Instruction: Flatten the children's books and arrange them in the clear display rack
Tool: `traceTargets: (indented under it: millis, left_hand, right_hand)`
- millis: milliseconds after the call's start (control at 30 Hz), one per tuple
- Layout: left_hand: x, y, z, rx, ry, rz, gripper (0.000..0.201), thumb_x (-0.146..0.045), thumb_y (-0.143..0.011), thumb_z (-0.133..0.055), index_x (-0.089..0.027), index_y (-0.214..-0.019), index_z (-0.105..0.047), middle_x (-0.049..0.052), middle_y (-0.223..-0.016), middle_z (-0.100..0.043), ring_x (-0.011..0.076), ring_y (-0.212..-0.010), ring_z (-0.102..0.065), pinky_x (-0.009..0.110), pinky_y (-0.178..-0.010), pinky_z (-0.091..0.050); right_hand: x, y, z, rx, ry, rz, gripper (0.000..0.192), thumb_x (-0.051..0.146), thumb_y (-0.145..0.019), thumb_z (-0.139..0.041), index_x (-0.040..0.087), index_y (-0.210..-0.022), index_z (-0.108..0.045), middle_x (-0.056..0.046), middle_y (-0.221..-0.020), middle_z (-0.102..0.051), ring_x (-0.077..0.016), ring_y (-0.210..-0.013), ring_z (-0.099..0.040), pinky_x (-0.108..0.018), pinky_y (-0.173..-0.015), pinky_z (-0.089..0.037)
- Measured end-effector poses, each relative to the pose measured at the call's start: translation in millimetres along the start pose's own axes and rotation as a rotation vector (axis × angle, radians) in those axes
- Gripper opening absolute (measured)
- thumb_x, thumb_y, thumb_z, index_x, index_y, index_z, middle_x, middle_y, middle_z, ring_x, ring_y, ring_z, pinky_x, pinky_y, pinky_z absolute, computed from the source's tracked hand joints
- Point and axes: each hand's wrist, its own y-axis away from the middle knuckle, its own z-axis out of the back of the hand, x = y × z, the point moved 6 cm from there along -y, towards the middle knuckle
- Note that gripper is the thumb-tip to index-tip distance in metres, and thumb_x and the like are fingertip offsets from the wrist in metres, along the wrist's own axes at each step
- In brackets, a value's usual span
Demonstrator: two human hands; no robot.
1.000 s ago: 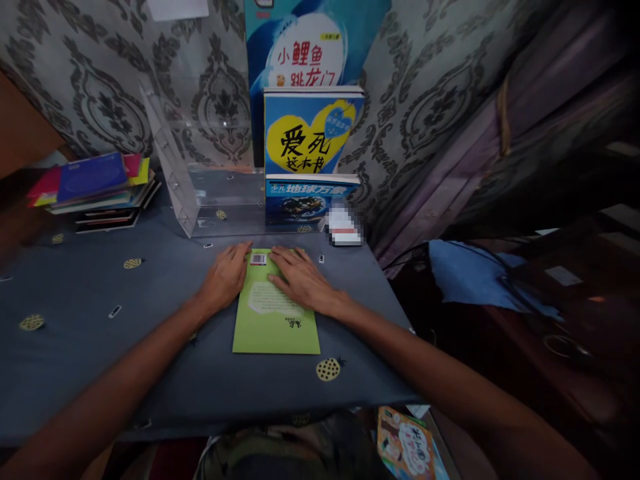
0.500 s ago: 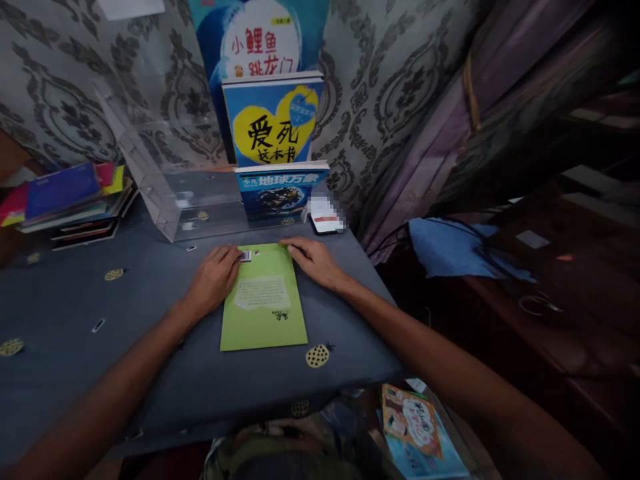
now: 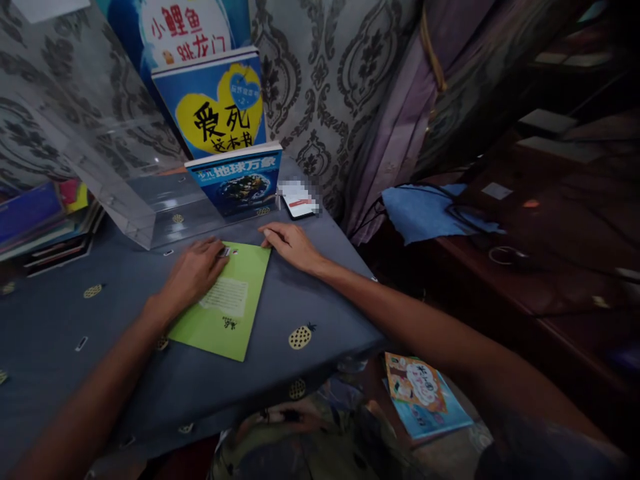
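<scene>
Green booklet (image 3: 227, 308) lies flat on the grey tablecloth (image 3: 310, 293), just in front of the clear acrylic stand (image 3: 125, 193). Left hand (image 3: 194, 272) presses flat on its upper left part, fingers spread (gripping nothing). Right hand (image 3: 289, 244) rests open, fingertips at the booklet's top right corner.

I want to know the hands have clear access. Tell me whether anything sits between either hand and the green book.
Nothing visible does. The left hand already lies flat on the green book, and the right hand touches its far right corner. The clear stand and phone lie farther back.
</scene>
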Motion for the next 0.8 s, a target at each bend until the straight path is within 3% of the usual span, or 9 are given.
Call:
traceTargets:
  millis: [100, 267, 633, 800]
  left_hand:
    - [-25.5, -0.6, -2.3, 0.013, -0.028, 0.009, 0.043, -0.046, -0.101, -0.041, -0.015, -0.123, -0.062, 0.016, -0.134, -0.064, 0.0349, -0.129, -0.056, 0.051, -0.104, -0.048]
    - [-68.0, -2.3, -12.6, 0.004, -0.053, -0.107, 0.044, -0.039, -0.104, -0.040, -0.019, -0.140, -0.056, 0.016, -0.149, -0.054, 0.0350, -0.140, -0.048, 0.060, -0.111, -0.038]
    - [-72.7, 3.7, -14.0, -0.043, -0.044, -0.228, 0.039, -0.034, -0.104, -0.041, -0.023, -0.133, -0.064, 0.014, -0.145, -0.058, 0.0351, -0.137, -0.050, 0.061, -0.108, -0.041]
    - [-97.6, 11.0, -3.1, -0.012, -0.193, -0.111, 0.037, -0.036, -0.097, -0.056, -0.015, -0.126, -0.062, 0.018, -0.133, -0.063, 0.0360, -0.122, -0.058, 0.053, -0.096, -0.051]
  right_hand:
    - [3.6, 1.4, 0.8, 0.009, 0.006, 0.024, 0.029, 0.027, -0.104, -0.045, 0.015, -0.111, -0.070, -0.004, -0.089, -0.078, -0.0175, -0.087, -0.071, -0.027, -0.080, -0.048]
    - [6.7, 2.1, 2.4, -0.008, 0.019, 0.053, 0.027, 0.024, -0.103, -0.045, 0.015, -0.106, -0.070, -0.005, -0.087, -0.076, -0.0170, -0.086, -0.070, -0.027, -0.080, -0.047]
    - [9.6, 4.3, 0.9, 0.043, 0.105, 0.065, 0.029, 0.022, -0.105, -0.042, 0.014, -0.101, -0.070, -0.008, -0.092, -0.077, -0.0191, -0.090, -0.069, -0.030, -0.084, -0.045]
    - [10.0, 4.8, 0.6, 0.051, 0.111, 0.084, 0.030, 0.023, -0.105, -0.042, 0.015, -0.101, -0.071, -0.006, -0.094, -0.077, -0.0185, -0.094, -0.069, -0.031, -0.087, -0.046]
